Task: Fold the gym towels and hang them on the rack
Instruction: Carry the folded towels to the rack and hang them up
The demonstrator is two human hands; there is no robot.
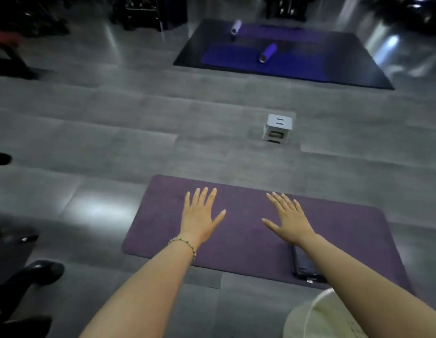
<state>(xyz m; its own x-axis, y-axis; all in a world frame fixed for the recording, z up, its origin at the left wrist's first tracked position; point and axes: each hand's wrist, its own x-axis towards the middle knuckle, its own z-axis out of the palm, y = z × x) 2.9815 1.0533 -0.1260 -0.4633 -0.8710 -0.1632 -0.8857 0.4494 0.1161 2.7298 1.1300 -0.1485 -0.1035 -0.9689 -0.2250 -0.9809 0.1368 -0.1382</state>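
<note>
A purple mat or towel (333, 230) lies flat on the grey floor in front of me. My left hand (199, 215) is stretched out over its left part, fingers straight and spread, palm down. My right hand (288, 219) is held the same way over its middle. Neither hand holds anything. Whether the palms touch the fabric I cannot tell. No rack is in view.
A dark flat object (303, 267) lies on the mat's near edge under my right forearm. A white basket (316, 315) sits at the bottom right. A small white box (277, 128) stands beyond. Farther off is a black mat (358, 62) with two rolled purple items (268, 52). Dark shoes (41, 272) at left.
</note>
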